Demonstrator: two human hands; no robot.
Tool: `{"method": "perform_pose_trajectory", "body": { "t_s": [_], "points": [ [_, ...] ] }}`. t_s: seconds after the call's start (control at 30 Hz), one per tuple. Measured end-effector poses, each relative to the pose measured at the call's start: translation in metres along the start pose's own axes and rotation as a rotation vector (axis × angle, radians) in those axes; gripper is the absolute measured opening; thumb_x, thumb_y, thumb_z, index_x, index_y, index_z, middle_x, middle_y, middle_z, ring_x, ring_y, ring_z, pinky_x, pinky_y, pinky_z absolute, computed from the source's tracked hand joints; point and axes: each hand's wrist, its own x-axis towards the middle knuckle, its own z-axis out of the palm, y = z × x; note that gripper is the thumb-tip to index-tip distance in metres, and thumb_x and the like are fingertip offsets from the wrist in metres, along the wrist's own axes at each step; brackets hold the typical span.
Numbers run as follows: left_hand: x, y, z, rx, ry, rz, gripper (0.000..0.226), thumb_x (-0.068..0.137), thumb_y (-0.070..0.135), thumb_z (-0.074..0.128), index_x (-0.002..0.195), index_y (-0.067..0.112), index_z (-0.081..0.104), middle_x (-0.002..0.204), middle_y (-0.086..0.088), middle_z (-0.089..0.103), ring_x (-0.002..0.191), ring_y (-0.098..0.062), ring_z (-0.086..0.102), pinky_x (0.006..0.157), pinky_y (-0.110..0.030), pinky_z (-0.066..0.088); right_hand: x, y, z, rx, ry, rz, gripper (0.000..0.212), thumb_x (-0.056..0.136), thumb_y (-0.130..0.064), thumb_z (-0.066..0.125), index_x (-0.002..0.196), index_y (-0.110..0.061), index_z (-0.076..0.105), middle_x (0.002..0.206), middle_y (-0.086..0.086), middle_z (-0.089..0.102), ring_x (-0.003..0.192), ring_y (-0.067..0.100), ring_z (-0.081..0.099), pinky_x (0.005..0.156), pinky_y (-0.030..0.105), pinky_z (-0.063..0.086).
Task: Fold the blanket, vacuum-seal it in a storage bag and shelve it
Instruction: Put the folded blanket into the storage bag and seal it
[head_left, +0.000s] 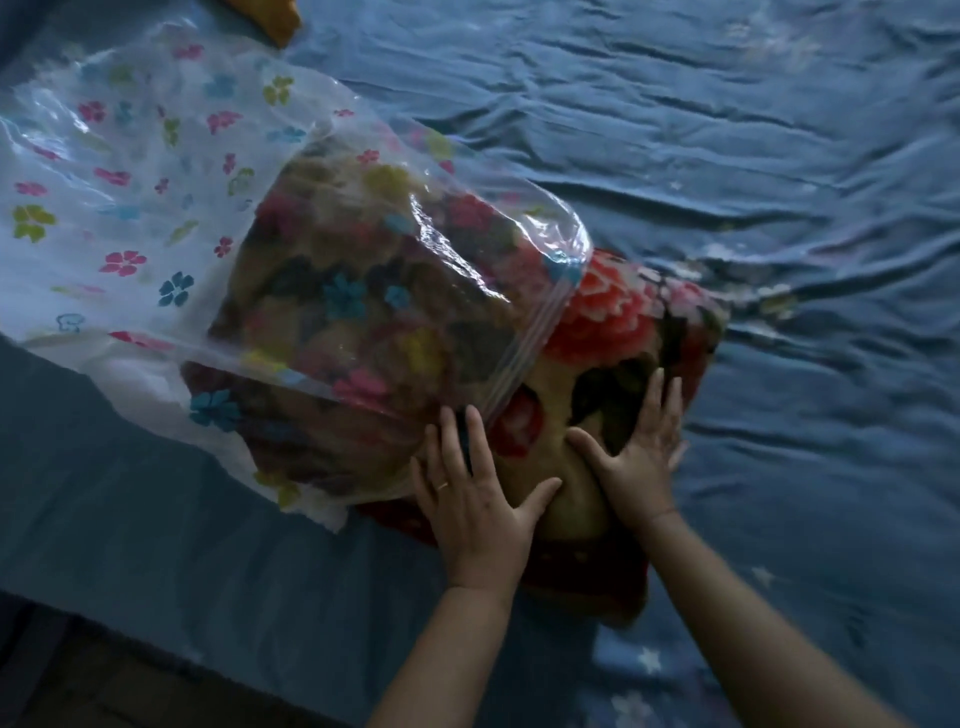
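**Blanket halfway into the bag, both palms on the end**

Biggest first: one bed (727, 130), blue sheet, rumpled. It's soft underneath, so nothing slides easy and I get no firm backing to push against.

One bag (130, 208), clear plastic w/ flower print, lying on the bed w/ its mouth toward me. Thin, slick, crinkly; I judge it'd stretch or tear if yanked at the zip strip. The far end is flat and unfilled, so there's room left.

One blanket (623, 322), folded into a thick block, red-floral plush. Most of it is inside the bag already; the near end sticks out past the mouth. Looks bulky and prob fairly heavy, squashy, fuzzy, so it'll drag against the plastic. Best purchase, imo: flat palms on the exposed end to shove, or grip the bag rim and pull it over the block.

Two hands. My left hand (470, 499) lies flat right at the bag mouth, fingers spread, clamped on nothing; a ring shows on one finger. My right hand (636, 457) is flat on the bare blanket end, fingers apart, pressing, not gripping.

One orange thing (270, 21) at the top edge; can't tell what.
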Motion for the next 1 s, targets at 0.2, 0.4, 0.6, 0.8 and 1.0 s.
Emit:
{"method": "perform_pose_trajectory", "body": {
  "t_s": [0.2,0.4,0.6,0.8,1.0],
  "points": [
    [0.024,0.001,-0.007,-0.029,0.038,0.1,0.103,0.072,0.078,0.048,0.147,0.008,0.033,0.14,-0.013,0.047,0.124,-0.035,0.045,0.102,-0.048,0.042,-0.001,0.0,0.014,0.592,-0.077,0.411,0.139,0.046,-0.069,0.077,0.15,-0.03,-0.007,0.157,0.001,0.017,0.141,0.019,0.026,0.117,0.04,0.024],
    [0.055,-0.003,-0.02,0.031,0.125,0.223,0.059,0.078,0.029,0.078,0.129,0.005,0.059,0.09,-0.012,0.056,0.077,-0.03,0.059,0.063,-0.04,0.054,0.009,0.005,0.015,0.665,-0.225,0.576,0.136,0.037,-0.078,0.076,0.148,-0.037,0.01,0.153,-0.001,0.024,0.138,0.025,0.029,0.114,0.047,0.029],
    [0.064,-0.016,-0.026,0.037,0.168,0.276,0.037,0.077,0.0,0.076,0.114,0.005,0.069,0.074,-0.01,0.055,0.065,-0.029,0.06,0.052,-0.034,0.052,0.011,-0.018,0.018,0.912,-0.245,0.515,0.103,0.055,-0.05,0.084,0.141,-0.033,0.03,0.132,-0.004,0.051,0.116,0.02,0.052,0.102,0.045,0.045],
    [0.072,-0.032,-0.033,-0.017,0.188,0.274,0.034,0.078,-0.006,0.073,0.111,0.003,0.07,0.072,-0.01,0.055,0.064,-0.029,0.059,0.054,-0.034,0.053,0.012,-0.044,0.033,1.054,-0.234,0.54,0.088,0.065,-0.041,0.083,0.139,-0.034,0.035,0.126,-0.001,0.057,0.11,0.021,0.058,0.092,0.044,0.052],
    [0.089,-0.071,-0.041,-0.119,0.22,0.276,0.028,0.091,0.016,0.059,0.113,0.002,0.069,0.076,-0.009,0.056,0.071,-0.029,0.058,0.067,-0.041,0.055,0.007,-0.078,0.061,1.038,-0.164,0.568,0.093,0.068,-0.041,0.081,0.145,-0.028,0.029,0.136,0.0,0.05,0.117,0.019,0.053,0.091,0.033,0.05]
  ]
}}
